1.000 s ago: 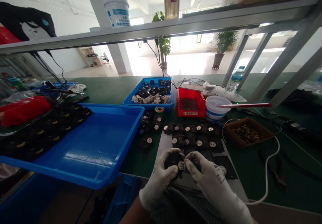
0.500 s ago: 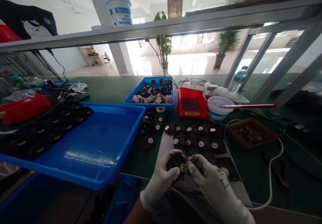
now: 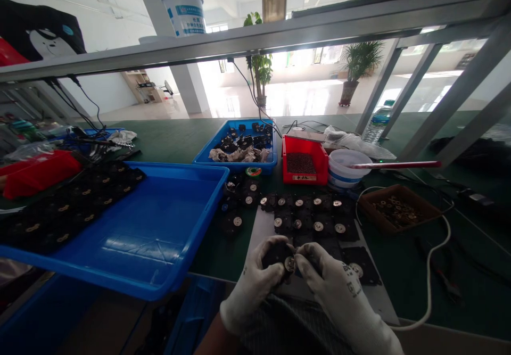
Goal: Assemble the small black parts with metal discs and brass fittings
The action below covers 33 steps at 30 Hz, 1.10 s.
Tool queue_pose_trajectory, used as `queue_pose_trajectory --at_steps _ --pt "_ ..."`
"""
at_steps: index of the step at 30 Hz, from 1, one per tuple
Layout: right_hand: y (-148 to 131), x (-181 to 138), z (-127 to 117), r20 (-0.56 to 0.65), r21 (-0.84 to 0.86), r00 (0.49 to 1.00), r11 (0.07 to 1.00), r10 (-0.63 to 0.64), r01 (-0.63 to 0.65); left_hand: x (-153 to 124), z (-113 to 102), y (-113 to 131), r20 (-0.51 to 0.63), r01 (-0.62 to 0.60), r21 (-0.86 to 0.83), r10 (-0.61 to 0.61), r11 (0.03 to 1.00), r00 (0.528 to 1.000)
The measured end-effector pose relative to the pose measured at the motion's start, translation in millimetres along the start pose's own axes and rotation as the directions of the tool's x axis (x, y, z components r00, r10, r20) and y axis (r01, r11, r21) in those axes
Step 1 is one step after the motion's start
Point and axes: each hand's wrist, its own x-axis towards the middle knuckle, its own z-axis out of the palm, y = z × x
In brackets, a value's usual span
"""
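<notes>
Head view, far left of the hands: black plates with small yellowish marks lie along a large blue tray; whether they are finished or waiting, I cannot tell. Nearer, a little beyond and left of the hands, loose units sit on the green bench. The left hand curls around a black part, its metal disc showing; this one looks still in work. Straight beyond the hands, rows of similar units rest on a grey sheet (the gloves hide the nearest), discs fitted, though nothing proves them complete. The right hand brings thumb and fingertips narrowly together at the part's right edge; whether they pinch something small is hidden. Just right of it lies another disc-bearing unit; farther right, a brown box of rings, and a tool lost in shadow.
</notes>
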Motion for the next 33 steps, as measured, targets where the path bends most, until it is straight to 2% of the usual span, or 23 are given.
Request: queue_pose_trajectory --at_steps 8,22,27,33 --pt "4.0 0.1 2.5 -0.005 0.062 1.000 0.998 -0.019 0.019 -0.6 -0.6 2.9 0.007 0.003 0.024 -0.003 1.000 1.000" --pt "-2.2 -0.7 -0.5 -0.012 -0.069 1.000 0.998 0.003 -0.004 1.3 -1.2 0.5 0.001 -0.008 0.065 0.008 0.998 1.000" --pt "1.6 -0.2 1.8 -0.045 -0.034 0.999 0.999 -0.021 0.020 1.9 -1.6 -0.3 -0.005 -0.015 0.079 0.015 0.997 1.000" --pt "-2.6 -1.1 0.0 -0.016 -0.042 1.000 0.999 0.001 -0.001 2.1 -2.9 -1.8 0.009 -0.011 0.060 0.010 0.998 1.000"
